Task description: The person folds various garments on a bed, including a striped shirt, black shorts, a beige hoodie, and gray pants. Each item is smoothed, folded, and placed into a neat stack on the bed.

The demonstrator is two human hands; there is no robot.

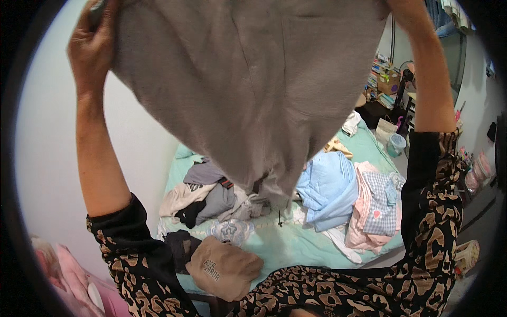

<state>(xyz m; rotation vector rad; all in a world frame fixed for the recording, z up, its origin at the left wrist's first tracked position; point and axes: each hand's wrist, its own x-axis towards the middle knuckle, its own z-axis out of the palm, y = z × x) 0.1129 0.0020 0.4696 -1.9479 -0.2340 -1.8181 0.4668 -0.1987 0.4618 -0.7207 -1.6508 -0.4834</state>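
A large grey-brown cloth garment (253,79) hangs spread between my raised hands, its top beyond the upper edge of the picture. My left hand (95,43) is closed on its left edge, fingers bent over the cloth. At the upper right my right hand (400,12) is at the garment's other edge, its fingers partly cut off by the picture's rim. The garment narrows downward and its lower end, with a dark drawstring (280,218) near it, hangs over the bed (305,247).
Grey and beige clothes (216,202) lie left on the bed, a folded brown garment (225,267) nearer me. Light-blue cloth (330,190) and a checked blue-and-white piece (378,214) lie right. Beyond stand books (380,71), a fan (406,75) and a bin (396,144). A wall rises at left.
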